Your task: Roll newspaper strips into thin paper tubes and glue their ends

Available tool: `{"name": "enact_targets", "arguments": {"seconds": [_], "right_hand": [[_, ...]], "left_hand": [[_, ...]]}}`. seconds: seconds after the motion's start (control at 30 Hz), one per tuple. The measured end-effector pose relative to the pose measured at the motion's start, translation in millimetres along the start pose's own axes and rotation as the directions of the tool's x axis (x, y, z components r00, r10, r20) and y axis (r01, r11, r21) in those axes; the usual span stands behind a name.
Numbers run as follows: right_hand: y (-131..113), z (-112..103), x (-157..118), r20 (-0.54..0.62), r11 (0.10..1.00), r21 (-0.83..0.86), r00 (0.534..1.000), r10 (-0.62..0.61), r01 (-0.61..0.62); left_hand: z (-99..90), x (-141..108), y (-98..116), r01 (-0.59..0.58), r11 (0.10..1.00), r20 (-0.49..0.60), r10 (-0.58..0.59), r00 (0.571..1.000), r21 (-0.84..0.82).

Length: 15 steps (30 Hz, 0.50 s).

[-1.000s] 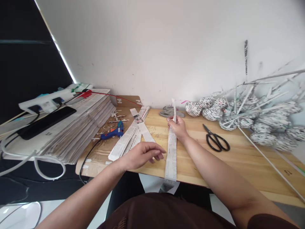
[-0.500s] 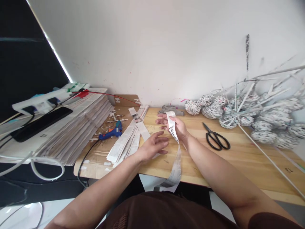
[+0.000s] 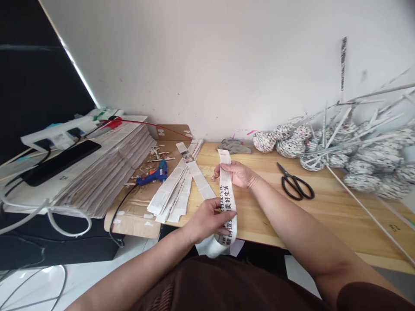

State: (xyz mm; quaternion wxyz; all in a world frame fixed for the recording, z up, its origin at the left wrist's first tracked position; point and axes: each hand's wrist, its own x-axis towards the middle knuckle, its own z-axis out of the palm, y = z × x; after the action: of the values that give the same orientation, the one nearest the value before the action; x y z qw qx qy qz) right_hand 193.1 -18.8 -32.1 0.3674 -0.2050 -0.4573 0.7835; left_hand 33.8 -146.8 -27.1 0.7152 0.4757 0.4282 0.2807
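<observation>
Holding a printed newspaper strip (image 3: 228, 196) left of the scissors (image 3: 288, 174), pinched near its top by the right hand (image 3: 241, 174) and lower down by the left hand (image 3: 207, 218), with a loop curling past the near edge of the wooden table (image 3: 251, 211). Bordered by open tabletop between right hand and scissors, by a fan of strips (image 3: 173, 185) farther left of these, and by woven paper balls (image 3: 292, 144) behind and right. Now grasped by both hands, unlike half a second ago, when draped over the right alone.

The gripped strip (image 3: 227, 194) was thin, matt newsprint; the tabletop (image 3: 249, 224) beneath the grip, smooth wood; the glue gun (image 3: 154, 175) left of it, plastic.
</observation>
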Motion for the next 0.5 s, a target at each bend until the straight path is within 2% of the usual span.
{"name": "enact_targets", "arguments": {"seconds": [0.07, 0.2, 0.3, 0.4, 0.5], "right_hand": [[0.8, -0.8, -0.2, -0.015, 1.000, -0.011, 1.000, 0.005, -0.006], [0.5, -2.2, -1.2, 0.017, 1.000, -0.018, 1.000, -0.008, 0.009], [0.1, -1.9, -1.9, 0.061, 0.999, -0.023, 0.998, -0.027, 0.028], [0.4, -0.9, -2.9, 0.099, 0.998, -0.057, 0.995, -0.020, 0.025], [1.5, 0.1, -3.9, 0.146, 0.996, -0.089, 0.989, -0.011, 0.025]], "left_hand": [[-2.5, -14.5, -3.5, -0.054, 0.996, -0.010, 0.055, 0.998, 0.067], [-15.1, -43.4, -10.8, -0.094, 0.985, 0.015, 0.093, 0.996, 0.143], [-30.3, -58.6, -22.6, -0.099, 0.940, 0.102, 0.070, 0.992, 0.326], [-45.1, -62.2, -40.8, -0.052, 0.909, 0.168, -0.020, 0.986, 0.413], [-54.9, -51.3, -63.8, -0.084, 0.866, 0.234, -0.038, 0.972, 0.492]]}}
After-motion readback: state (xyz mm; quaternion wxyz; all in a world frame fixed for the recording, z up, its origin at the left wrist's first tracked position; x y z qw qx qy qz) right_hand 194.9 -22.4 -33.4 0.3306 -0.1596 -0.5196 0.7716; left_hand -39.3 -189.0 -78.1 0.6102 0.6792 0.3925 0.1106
